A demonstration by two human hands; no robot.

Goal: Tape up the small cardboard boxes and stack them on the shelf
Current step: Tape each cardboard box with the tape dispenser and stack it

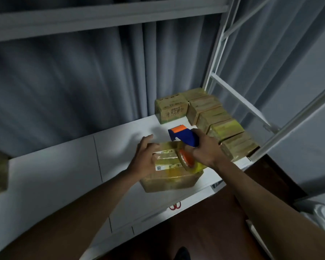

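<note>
Running my right hand (pixel 204 149), clamped on the blue tape dispenser (pixel 184 139), over the cardboard box (pixel 169 175) on the white shelf (pixel 64 175), left hand (pixel 144 156) lying flat and relaxed on top, I judge the box may skid or the tape wrinkle.

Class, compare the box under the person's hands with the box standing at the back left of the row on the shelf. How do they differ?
The near box lies flat under the left hand, with the right hand working a tape dispenser over it; the back box is untouched.
The near box stands alone; the back box sits against the row.
Both are small brown cardboard boxes on the white shelf.
</note>
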